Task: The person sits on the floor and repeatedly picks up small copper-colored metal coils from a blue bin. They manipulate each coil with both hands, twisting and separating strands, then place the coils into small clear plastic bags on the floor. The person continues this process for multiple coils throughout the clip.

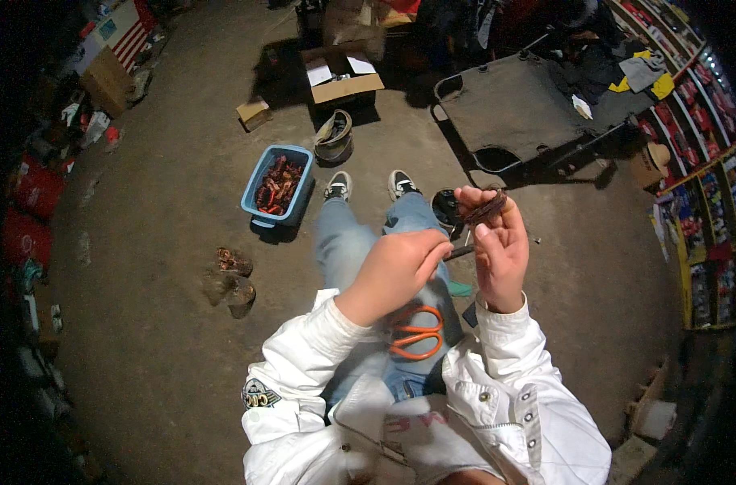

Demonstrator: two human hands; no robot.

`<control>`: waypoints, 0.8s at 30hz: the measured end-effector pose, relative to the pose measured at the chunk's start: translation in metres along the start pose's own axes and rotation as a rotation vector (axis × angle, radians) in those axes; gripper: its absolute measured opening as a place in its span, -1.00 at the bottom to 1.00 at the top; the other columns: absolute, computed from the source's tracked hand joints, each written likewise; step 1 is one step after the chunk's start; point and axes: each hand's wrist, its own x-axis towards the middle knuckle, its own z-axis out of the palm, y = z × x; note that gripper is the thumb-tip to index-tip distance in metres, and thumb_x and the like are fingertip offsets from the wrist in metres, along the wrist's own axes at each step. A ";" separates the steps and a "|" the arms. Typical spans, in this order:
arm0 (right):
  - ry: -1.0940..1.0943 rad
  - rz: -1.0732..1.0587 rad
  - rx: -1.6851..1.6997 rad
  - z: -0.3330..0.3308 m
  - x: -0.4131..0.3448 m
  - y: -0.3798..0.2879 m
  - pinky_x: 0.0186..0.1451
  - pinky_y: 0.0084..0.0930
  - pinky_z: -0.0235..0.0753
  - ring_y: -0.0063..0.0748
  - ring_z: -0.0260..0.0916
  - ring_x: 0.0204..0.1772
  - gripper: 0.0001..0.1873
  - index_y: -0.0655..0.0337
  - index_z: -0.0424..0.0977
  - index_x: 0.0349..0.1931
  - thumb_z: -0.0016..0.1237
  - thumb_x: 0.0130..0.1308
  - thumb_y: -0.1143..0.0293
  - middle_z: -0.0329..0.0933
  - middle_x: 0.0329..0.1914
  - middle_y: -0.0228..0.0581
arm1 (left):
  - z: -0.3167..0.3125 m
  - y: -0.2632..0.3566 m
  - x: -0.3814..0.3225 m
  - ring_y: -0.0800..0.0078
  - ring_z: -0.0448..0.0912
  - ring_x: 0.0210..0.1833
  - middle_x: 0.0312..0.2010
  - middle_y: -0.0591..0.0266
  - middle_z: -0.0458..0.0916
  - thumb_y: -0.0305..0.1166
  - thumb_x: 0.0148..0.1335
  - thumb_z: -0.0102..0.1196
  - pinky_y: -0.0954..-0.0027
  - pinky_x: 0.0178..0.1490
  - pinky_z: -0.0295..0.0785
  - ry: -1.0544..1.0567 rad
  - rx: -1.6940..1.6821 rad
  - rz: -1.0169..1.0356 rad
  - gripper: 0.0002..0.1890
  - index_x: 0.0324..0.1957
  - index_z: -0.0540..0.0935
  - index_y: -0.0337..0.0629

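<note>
My right hand (498, 251) is raised over my right leg and grips a small bundle of dark reddish-brown wire (488, 207) between thumb and fingers. Just to its left is my left hand (401, 267), its fingertips pinched together; whether something thin is between them is hidden. A dark rod (460, 252) shows between the two hands, and I cannot tell if it is held or lies below. Orange-handled scissors (425, 334) rest on my right thigh, their blades not clearly visible.
A blue plastic tub (308, 159) of reddish-brown scrap stands front left, near small bundles (240, 291) on the floor. Beyond are a black bucket (334, 145), an open cardboard box (347, 91) and a folding cot (507, 109). Stocked shelves (698, 200) line the right side.
</note>
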 end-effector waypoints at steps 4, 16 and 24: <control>-0.070 -0.038 -0.259 0.003 -0.005 0.005 0.44 -0.24 0.19 -0.14 0.28 0.35 -0.56 0.40 0.19 0.19 -0.24 0.27 0.67 0.35 0.24 0.05 | -0.006 0.003 0.001 0.04 0.58 -0.43 -0.49 -0.02 0.59 -0.42 0.22 0.10 0.22 -0.41 0.45 0.083 0.218 0.099 -0.90 -0.31 0.60 -0.25; -0.176 -0.153 -0.829 0.009 -0.011 0.012 -0.05 -0.48 0.50 -0.27 0.58 -0.13 -0.70 0.37 0.44 -0.06 0.02 0.17 0.66 0.58 -0.18 -0.12 | -0.025 0.008 -0.001 0.12 0.58 -0.44 -0.52 0.12 0.58 -0.27 0.12 0.22 0.19 -0.43 0.43 0.157 0.410 0.200 -0.83 -0.36 0.58 -0.13; -0.314 0.216 -0.484 0.009 -0.012 -0.002 -0.08 -0.64 0.47 -0.61 0.49 -0.16 -0.83 0.41 0.43 -0.11 -0.09 0.30 0.64 0.55 -0.21 -0.32 | -0.044 0.005 -0.005 0.13 0.58 -0.45 -0.53 0.18 0.57 -0.21 0.09 0.21 0.22 -0.44 0.44 0.120 0.317 0.239 -0.78 -0.46 0.55 -0.11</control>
